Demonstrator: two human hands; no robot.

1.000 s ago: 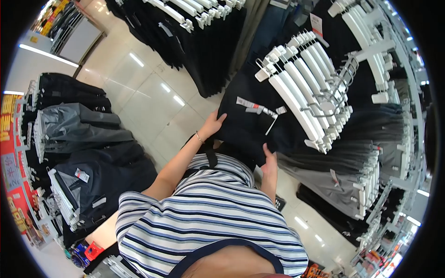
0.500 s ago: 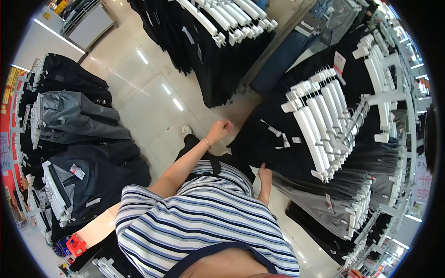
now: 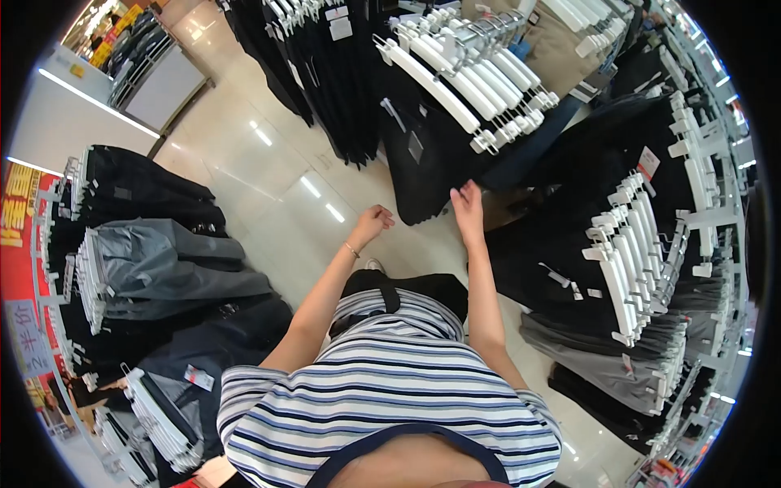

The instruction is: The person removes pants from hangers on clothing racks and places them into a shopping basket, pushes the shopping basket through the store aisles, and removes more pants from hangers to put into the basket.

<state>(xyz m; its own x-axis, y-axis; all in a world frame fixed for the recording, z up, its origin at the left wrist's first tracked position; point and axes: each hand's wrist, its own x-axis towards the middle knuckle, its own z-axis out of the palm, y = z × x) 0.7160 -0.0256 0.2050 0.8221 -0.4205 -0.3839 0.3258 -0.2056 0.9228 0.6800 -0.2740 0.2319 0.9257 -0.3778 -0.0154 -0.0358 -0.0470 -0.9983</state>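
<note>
My left hand (image 3: 373,223), with a bracelet at the wrist, hangs over the tiled floor with its fingers loosely curled and apart, holding nothing. Raised just below the black trousers (image 3: 415,163) of the front rack is my right hand (image 3: 467,202), its fingers apart and nothing in it. Those trousers hang from white hangers (image 3: 464,73) on a metal arm. To the right, more black trousers (image 3: 529,260) with white tags hang from another row of white hangers (image 3: 630,260); neither hand touches them.
Grey trousers (image 3: 163,252) and black trousers (image 3: 146,179) hang along the left side. Tiled floor (image 3: 268,179) runs between the racks. Grey garments (image 3: 586,358) hang at the lower right. A white-sided display stand (image 3: 154,89) is at the upper left.
Both hands have come away from the black trousers on the right. My right hand has moved forward towards the front rack. The view has turned, and the right rack now sits further right.
</note>
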